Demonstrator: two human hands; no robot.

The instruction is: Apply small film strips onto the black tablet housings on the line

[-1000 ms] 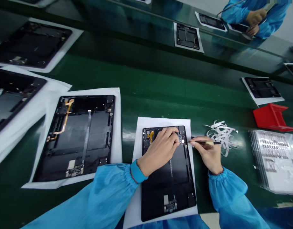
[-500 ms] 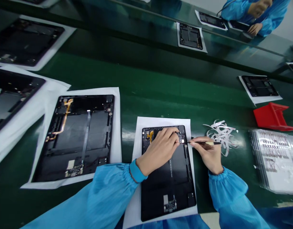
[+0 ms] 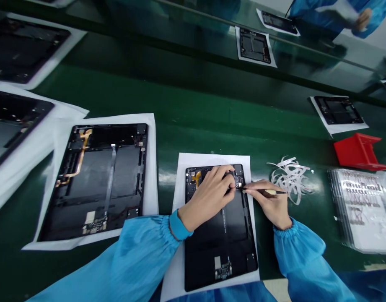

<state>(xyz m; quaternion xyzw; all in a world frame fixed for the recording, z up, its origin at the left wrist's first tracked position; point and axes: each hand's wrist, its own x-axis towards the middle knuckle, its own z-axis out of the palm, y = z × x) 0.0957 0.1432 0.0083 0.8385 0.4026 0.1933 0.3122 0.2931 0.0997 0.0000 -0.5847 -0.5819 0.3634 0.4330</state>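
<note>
A tablet housing, black and with its inside up, lies on a white sheet in front of me. My left hand rests across its upper part, fingers bent and drawn together near the upper right corner; what they pinch, if anything, is hidden. From the right, my right hand grips slim tweezers, whose tip touches or nearly touches the housing's upper right edge. An orange flex cable shows beside my left hand. Lower down sits a small circuit board.
On the left lies another open tablet housing, with more behind it. To the right are curled white strips, a red bin and stacked clear trays of small parts. A co-worker's blue sleeve appears across the bench.
My right hand and the tweezers have shifted slightly left, closer to the housing's edge. My left hand stays in place. Across the bench, the co-worker now holds something white.
</note>
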